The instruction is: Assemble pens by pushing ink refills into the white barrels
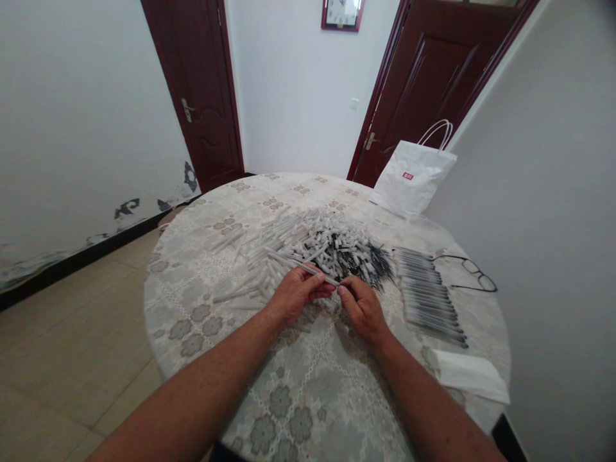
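Observation:
Between my two hands is a slim pen with a pale, see-through barrel, tilted down to the right. My left hand is closed around the barrel. At its right end, the fingertips of my right hand pinch the tip; the exact part there is hidden by the fingers. Just beyond both hands lies a loose heap of clear pen barrels, with white-and-black pen parts on its right side. To the right, a neat row of assembled-looking pens lies side by side, dark ends pointing right.
Everything lies on a round table with a flowered cloth. Black-framed glasses rest right of the pen row, and a folded white paper or cloth lies nearer me. A white paper bag stands at the back right, near the wall.

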A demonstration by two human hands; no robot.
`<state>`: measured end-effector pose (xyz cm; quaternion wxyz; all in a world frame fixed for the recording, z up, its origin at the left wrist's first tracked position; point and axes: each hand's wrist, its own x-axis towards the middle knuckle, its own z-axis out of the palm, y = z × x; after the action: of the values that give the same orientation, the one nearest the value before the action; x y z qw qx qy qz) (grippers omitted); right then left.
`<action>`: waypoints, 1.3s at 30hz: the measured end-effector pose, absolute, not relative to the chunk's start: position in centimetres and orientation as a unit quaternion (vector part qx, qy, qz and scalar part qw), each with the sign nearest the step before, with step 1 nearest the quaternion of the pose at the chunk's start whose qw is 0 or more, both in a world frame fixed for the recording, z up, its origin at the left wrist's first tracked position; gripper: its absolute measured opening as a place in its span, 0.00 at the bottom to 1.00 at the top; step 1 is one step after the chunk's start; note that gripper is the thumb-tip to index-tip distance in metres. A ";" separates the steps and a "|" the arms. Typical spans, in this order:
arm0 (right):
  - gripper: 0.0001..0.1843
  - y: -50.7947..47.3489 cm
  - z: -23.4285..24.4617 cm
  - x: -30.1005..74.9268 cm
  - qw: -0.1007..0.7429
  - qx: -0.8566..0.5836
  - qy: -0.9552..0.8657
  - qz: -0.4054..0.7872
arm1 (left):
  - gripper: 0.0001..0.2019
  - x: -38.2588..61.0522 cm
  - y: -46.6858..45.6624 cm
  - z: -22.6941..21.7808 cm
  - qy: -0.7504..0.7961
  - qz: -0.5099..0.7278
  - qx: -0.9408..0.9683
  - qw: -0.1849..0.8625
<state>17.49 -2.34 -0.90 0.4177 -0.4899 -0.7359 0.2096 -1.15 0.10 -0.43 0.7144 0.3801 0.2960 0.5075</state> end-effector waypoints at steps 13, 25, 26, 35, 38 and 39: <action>0.09 -2.4 -1.0 17.4 0.433 -0.484 -0.732 0.206 | 0.17 -1.1 0.1 -0.6 0.297 0.509 0.384 0.711; 0.10 -2.4 -1.2 17.4 0.423 -0.480 -0.740 0.209 | 0.16 -1.1 0.1 -0.8 0.295 0.507 0.391 0.709; 0.09 -2.4 -1.2 17.4 0.423 -0.483 -0.740 0.200 | 0.16 -1.1 0.1 -0.8 0.294 0.506 0.391 0.711; 0.17 -2.6 -1.0 17.4 0.403 -0.497 -0.736 0.222 | 0.16 -1.0 0.0 -0.7 0.302 0.501 0.406 0.702; 0.20 -2.5 -1.2 17.5 0.399 -0.496 -0.733 0.239 | 0.16 -1.0 0.0 -0.6 0.308 0.497 0.413 0.698; 0.20 -2.4 -1.2 17.5 0.400 -0.495 -0.732 0.243 | 0.16 -1.0 0.0 -0.6 0.310 0.497 0.414 0.697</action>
<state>17.49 -2.41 -1.21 0.4002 -0.4946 -0.7322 0.2432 -1.03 -0.04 -0.60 0.6968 0.4140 0.3105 0.4966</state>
